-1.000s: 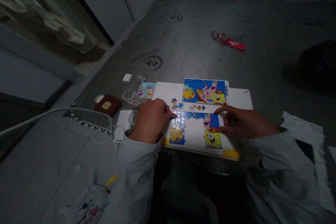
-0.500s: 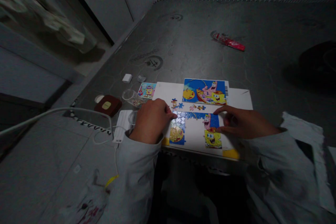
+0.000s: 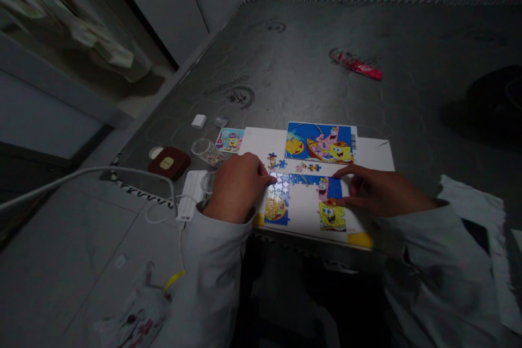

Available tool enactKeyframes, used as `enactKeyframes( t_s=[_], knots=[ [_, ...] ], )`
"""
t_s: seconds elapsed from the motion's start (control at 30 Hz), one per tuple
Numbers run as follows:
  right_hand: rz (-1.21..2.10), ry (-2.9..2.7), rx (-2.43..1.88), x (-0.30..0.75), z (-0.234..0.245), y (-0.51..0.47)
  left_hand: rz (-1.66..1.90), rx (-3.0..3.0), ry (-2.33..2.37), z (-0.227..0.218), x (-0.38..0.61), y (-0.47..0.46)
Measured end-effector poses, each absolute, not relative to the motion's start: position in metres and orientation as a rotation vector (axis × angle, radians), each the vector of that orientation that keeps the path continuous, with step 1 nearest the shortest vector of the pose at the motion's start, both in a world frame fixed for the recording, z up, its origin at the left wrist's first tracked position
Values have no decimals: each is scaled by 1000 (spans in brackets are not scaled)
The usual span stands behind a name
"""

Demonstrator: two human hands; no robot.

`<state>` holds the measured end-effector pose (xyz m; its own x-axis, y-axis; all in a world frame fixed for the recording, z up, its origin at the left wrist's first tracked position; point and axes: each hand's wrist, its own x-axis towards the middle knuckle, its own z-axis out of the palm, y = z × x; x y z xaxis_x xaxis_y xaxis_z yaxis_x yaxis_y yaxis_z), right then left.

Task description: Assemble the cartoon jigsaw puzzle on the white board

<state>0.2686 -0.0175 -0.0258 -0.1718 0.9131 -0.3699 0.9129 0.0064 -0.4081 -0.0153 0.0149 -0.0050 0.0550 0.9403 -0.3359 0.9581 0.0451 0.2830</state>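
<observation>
Nothing shifted since earlier frames: left hand (image 3: pixel 236 187) curled, fingertip pressing jigsaw (image 3: pixel 304 196); right hand (image 3: pixel 377 191) fingers spread, flat on it.

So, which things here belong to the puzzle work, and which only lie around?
In use:
left hand
right hand
half-built puzzle
loose pieces
reference picture
white board

Lying about:
red wrapper
brown case
white cable
small card

Glossy cardboard puzzle (image 3: pixel 304 198), matt gray mat (image 3: pixel 310 70)
</observation>
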Motion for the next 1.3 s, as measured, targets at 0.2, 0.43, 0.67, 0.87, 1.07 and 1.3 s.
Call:
enactKeyframes(
  t_s=[0.2, 0.43, 0.67, 0.87, 1.07, 1.3],
  knots=[
    [877, -2241, -2014, 268, -26, -19, -54, 1907, 1883, -4, -16, 15],
    [882, -2256, -2029, 267, -23, -18, -45, 1896, 1878, -6, -15, 16],
    [860, -2250, -1939, 272, -29, -18, -16, 1851, 1944, 9, -31, 16],
    [780, -2217, -1943, 282, -34, -18, 39, 1835, 2159, 15, -56, 15],
    [788, -2226, -1984, 291, -38, -16, -85, 1777, 2124, 17, -62, 9],
    [778, -2206, -2116, 285, -32, -14, -225, 1715, 2052, 17, -72, 8]
  ],
)
